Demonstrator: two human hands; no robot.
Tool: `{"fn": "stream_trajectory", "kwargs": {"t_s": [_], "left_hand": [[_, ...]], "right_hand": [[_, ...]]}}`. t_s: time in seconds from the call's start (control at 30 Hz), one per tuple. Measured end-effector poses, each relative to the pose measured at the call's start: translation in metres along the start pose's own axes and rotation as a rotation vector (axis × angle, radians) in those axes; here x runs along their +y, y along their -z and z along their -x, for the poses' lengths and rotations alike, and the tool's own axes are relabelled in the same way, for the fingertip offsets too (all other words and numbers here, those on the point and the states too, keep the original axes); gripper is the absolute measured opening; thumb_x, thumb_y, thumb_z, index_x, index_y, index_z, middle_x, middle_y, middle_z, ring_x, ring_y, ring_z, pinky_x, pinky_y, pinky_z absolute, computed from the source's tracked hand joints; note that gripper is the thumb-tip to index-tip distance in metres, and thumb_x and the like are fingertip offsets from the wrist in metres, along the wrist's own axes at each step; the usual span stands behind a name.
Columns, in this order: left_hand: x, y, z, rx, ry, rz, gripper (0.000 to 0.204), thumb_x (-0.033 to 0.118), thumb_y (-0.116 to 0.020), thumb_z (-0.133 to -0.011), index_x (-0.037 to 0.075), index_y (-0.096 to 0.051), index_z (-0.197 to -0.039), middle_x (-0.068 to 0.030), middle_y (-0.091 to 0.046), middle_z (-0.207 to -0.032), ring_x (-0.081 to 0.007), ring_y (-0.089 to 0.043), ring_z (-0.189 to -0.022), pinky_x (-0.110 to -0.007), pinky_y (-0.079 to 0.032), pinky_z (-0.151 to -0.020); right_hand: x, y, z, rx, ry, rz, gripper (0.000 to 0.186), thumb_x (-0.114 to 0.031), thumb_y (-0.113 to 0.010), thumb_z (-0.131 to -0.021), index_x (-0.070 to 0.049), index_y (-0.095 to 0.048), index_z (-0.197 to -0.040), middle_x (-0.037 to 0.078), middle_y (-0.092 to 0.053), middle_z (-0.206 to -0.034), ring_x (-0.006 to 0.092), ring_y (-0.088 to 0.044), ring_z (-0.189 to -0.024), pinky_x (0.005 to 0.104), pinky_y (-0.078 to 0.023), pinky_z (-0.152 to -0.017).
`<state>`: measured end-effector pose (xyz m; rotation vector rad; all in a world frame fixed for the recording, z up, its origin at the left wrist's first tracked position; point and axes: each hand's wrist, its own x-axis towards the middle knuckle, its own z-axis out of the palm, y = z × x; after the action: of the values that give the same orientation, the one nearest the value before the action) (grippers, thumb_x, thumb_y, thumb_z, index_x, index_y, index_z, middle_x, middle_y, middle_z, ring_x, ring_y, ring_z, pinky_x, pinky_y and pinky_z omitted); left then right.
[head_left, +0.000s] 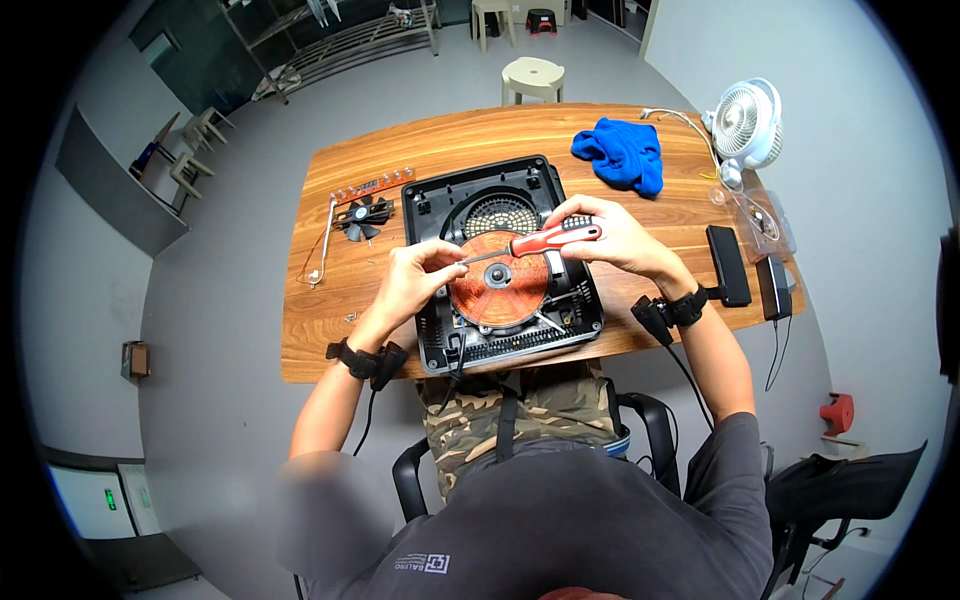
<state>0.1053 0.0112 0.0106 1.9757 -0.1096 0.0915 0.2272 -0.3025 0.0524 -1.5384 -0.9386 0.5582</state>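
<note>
My right hand (612, 238) is wrapped round the red and white handle of a screwdriver (553, 240), whose shaft points left above the copper coil (490, 290). At the tip, the fingers of my left hand (408, 280) are pinched together; whatever small piece lies between them is too small to make out. Beneath both hands lies the opened black housing (432, 345) of what looks like an induction cooker. The round coil sits in it, with a vent grille (503, 213) behind.
Left of the housing lie a small black fan (363, 217), a narrow orange circuit board (374, 187) and loose screws (351, 317). A blue cloth (622, 156) rests at the back right. Further right are a white desk fan (745, 122), a black oblong box (728, 266) and cables.
</note>
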Motion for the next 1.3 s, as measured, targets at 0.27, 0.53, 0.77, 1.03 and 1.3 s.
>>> {"fn": "stream_trajectory", "kwargs": {"t_s": [0.27,0.53,0.77,1.03,1.3], "left_hand": [[0.018,0.000,-0.002,-0.148,-0.097,-0.051,0.044,0.007,-0.080,-0.086,0.003,-0.066,-0.127,-0.0100,-0.077,-0.106,-0.0157,-0.074,-0.098,-0.030,-0.060,-0.085],[-0.002,-0.003,-0.007,-0.134,-0.175,-0.471,0.075,0.029,-0.082,-0.083,0.007,-0.051,-0.146,-0.0206,-0.043,-0.151,-0.0370,-0.043,-0.142,-0.045,-0.038,-0.117],[0.016,-0.033,-0.007,-0.422,-0.205,-0.873,0.084,0.056,-0.081,-0.078,0.032,-0.049,-0.151,-0.0169,-0.025,-0.165,-0.0465,-0.015,-0.154,-0.071,-0.015,-0.118],[0.014,-0.045,-0.018,-0.484,-0.270,-0.883,0.077,0.055,-0.078,-0.082,0.033,-0.051,-0.151,-0.0180,-0.026,-0.166,-0.0474,-0.019,-0.153,-0.069,-0.017,-0.119],[0.025,-0.048,-0.021,-0.518,-0.225,-0.916,0.079,0.052,-0.080,-0.081,0.035,-0.049,-0.152,-0.0180,-0.025,-0.166,-0.0485,-0.020,-0.152,-0.069,-0.020,-0.119]], "right_hand": [[-0.003,-0.008,-0.003,0.219,0.043,-0.101,0.030,-0.020,-0.079,-0.092,-0.004,-0.069,-0.115,-0.002,-0.067,-0.088,0.0013,-0.056,-0.069,0.0171,-0.044,-0.057],[-0.002,0.010,-0.001,0.353,0.136,0.026,0.028,-0.015,-0.079,-0.091,-0.003,-0.068,-0.113,0.000,-0.069,-0.098,0.0043,-0.063,-0.087,0.0208,-0.052,-0.076],[-0.007,0.027,-0.003,0.491,0.152,0.277,0.026,-0.018,-0.081,-0.090,-0.002,-0.069,-0.107,0.002,-0.070,-0.097,0.0066,-0.065,-0.087,0.0233,-0.054,-0.076],[-0.006,0.024,-0.009,0.444,0.220,0.452,0.030,-0.020,-0.084,-0.085,-0.001,-0.069,-0.103,0.008,-0.072,-0.090,0.0131,-0.070,-0.084,0.0272,-0.056,-0.075],[-0.009,0.025,-0.012,0.395,0.302,0.558,0.033,-0.025,-0.085,-0.083,-0.002,-0.068,-0.100,0.008,-0.068,-0.087,0.0196,-0.067,-0.078,0.0316,-0.054,-0.069]]}}
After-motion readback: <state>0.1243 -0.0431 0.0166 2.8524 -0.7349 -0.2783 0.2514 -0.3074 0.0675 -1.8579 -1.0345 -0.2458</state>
